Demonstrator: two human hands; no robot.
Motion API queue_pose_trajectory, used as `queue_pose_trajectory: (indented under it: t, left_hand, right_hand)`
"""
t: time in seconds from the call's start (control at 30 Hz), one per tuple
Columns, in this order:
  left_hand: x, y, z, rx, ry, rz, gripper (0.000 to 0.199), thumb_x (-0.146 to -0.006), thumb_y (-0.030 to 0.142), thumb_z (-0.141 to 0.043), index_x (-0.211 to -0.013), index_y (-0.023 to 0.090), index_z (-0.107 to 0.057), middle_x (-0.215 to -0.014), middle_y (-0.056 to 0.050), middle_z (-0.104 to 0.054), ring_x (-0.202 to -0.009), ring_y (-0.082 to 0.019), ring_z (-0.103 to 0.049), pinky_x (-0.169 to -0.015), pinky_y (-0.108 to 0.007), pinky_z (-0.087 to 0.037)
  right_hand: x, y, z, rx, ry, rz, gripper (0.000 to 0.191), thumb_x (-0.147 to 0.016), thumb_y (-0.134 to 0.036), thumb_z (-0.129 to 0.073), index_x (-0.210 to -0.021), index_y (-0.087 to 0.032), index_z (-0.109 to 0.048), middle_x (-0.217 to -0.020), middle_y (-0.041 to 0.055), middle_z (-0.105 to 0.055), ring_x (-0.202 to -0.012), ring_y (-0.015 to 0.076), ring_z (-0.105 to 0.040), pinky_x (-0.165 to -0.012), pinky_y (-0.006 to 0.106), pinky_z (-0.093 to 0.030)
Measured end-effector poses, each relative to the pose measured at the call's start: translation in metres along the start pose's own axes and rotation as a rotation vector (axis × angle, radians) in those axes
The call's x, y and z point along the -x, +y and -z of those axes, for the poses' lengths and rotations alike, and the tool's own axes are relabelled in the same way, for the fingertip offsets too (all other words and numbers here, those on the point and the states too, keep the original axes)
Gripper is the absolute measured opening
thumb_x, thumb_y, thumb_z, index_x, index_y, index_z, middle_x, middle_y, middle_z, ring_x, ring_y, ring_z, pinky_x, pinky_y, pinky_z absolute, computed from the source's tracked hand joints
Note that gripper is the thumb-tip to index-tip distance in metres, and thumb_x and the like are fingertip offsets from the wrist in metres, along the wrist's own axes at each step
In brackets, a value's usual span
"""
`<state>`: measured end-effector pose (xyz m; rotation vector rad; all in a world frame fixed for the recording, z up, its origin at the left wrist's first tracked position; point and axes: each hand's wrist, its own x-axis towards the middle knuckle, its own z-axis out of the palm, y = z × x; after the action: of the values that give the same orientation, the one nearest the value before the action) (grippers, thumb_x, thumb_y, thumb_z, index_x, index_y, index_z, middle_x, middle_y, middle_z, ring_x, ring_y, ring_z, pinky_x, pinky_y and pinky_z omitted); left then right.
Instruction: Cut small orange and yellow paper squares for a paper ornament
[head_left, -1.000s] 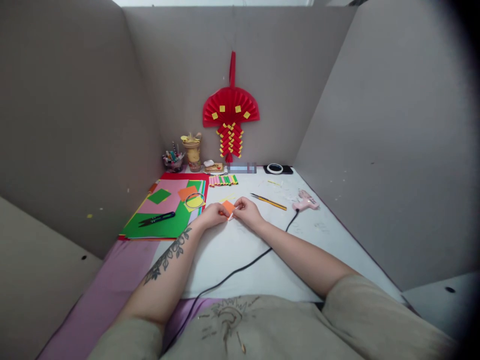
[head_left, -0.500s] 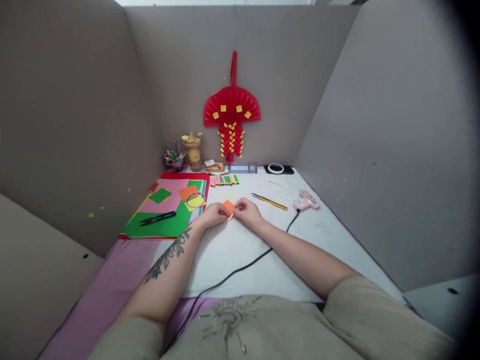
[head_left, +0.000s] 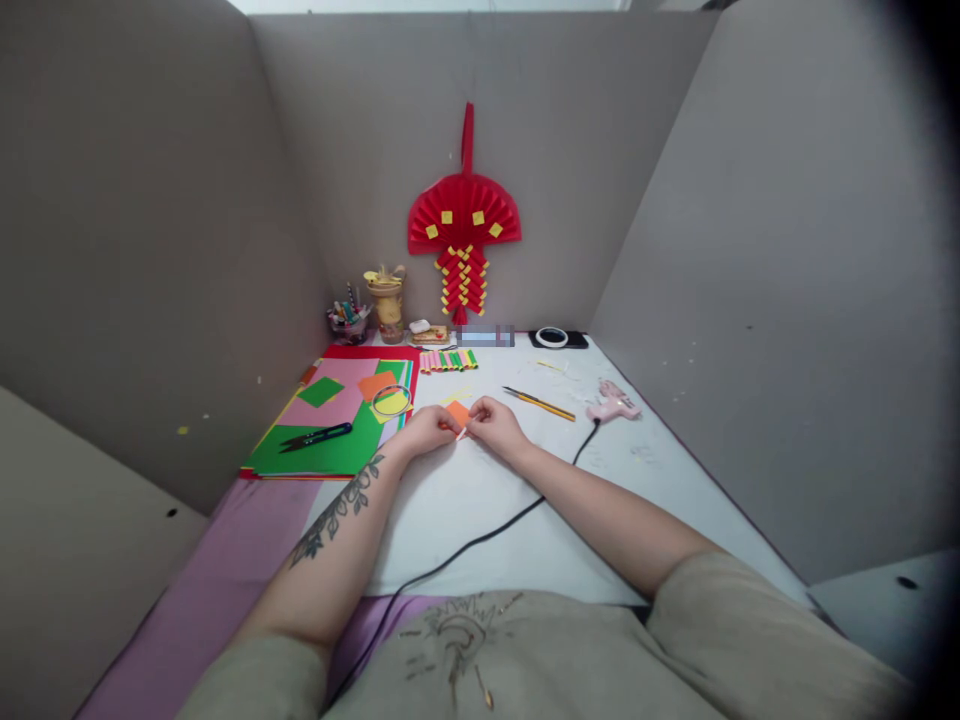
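In the middle of the white table, my left hand (head_left: 430, 428) and my right hand (head_left: 493, 424) pinch a small square of orange paper (head_left: 458, 412) between them. The near corner of the paper, by my fingertips, looks white, and I cannot tell whether it is folded or rolled there. Just beyond my hands lie thin yellow paper scraps (head_left: 457, 395). Farther back is a row of small pink, green and yellow paper rolls (head_left: 448, 361).
Left are stacked coloured sheets (head_left: 262, 455), thread snips (head_left: 315, 437), a clear tape roll (head_left: 391, 401) and cups. Right lie tweezers and a yellow craft knife (head_left: 551, 405), a pink glue gun (head_left: 613, 403) and its black cord (head_left: 480, 538). A red paper fan (head_left: 465, 205) hangs behind.
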<state>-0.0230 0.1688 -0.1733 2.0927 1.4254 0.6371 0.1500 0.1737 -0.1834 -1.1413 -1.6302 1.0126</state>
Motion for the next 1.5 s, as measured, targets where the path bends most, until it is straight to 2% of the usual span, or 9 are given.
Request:
queue_pose_trajectory:
  t: [0.27,0.87,1.07,1.23,1.5]
  left_hand:
    - [0.002,0.005,0.002,-0.008,0.001,0.011,0.019,-0.064,0.018,-0.057,-0.076,0.018,-0.072,-0.084,-0.002,-0.067,-0.076,-0.015,-0.06,-0.073,-0.021,-0.046]
    - [-0.002,-0.002,-0.004,-0.093,0.033,0.027,0.023,-0.062,0.019,-0.061,-0.081,0.02,-0.071,-0.087,-0.002,-0.067,-0.075,-0.015,-0.059,-0.068,-0.021,-0.045]
    - [-0.001,0.0,-0.005,-0.092,0.038,0.028,0.028,-0.061,0.017,-0.06,-0.087,0.019,-0.07,-0.092,-0.003,-0.067,-0.081,-0.017,-0.059,-0.07,-0.023,-0.046]
    - [-0.001,0.0,-0.005,-0.071,0.036,0.014,0.028,-0.06,0.014,-0.058,-0.086,0.019,-0.069,-0.093,-0.003,-0.067,-0.082,-0.017,-0.059,-0.073,-0.024,-0.046]
    - [-0.001,0.0,-0.005,-0.069,0.02,0.016,0.029,-0.06,0.014,-0.057,-0.086,0.019,-0.069,-0.091,-0.002,-0.067,-0.081,-0.017,-0.059,-0.072,-0.024,-0.046]
  right_hand:
    - [0.0,0.001,0.0,0.013,-0.005,0.016,0.012,-0.059,-0.019,-0.054,-0.071,-0.019,-0.052,-0.057,-0.0041,-0.055,-0.057,0.0132,-0.054,-0.053,0.023,-0.041]
    - [0.002,-0.006,0.002,0.042,-0.005,-0.001,0.012,-0.058,-0.019,-0.054,-0.07,-0.019,-0.053,-0.058,-0.0042,-0.054,-0.056,0.0124,-0.052,-0.053,0.023,-0.04]
    - [0.0,-0.006,0.006,0.171,0.031,0.06,0.009,-0.062,-0.021,-0.052,-0.07,-0.019,-0.056,-0.061,-0.0037,-0.053,-0.058,0.012,-0.048,-0.056,0.023,-0.038]
    - [-0.004,0.0,0.008,0.298,0.008,0.076,0.014,-0.064,-0.018,-0.051,-0.075,-0.02,-0.058,-0.063,-0.0032,-0.056,-0.059,0.0126,-0.051,-0.058,0.024,-0.038]
    - [-0.006,0.008,0.006,0.378,-0.006,0.124,0.015,-0.065,-0.015,-0.05,-0.077,-0.02,-0.058,-0.066,-0.0033,-0.058,-0.06,0.0116,-0.052,-0.059,0.022,-0.038]
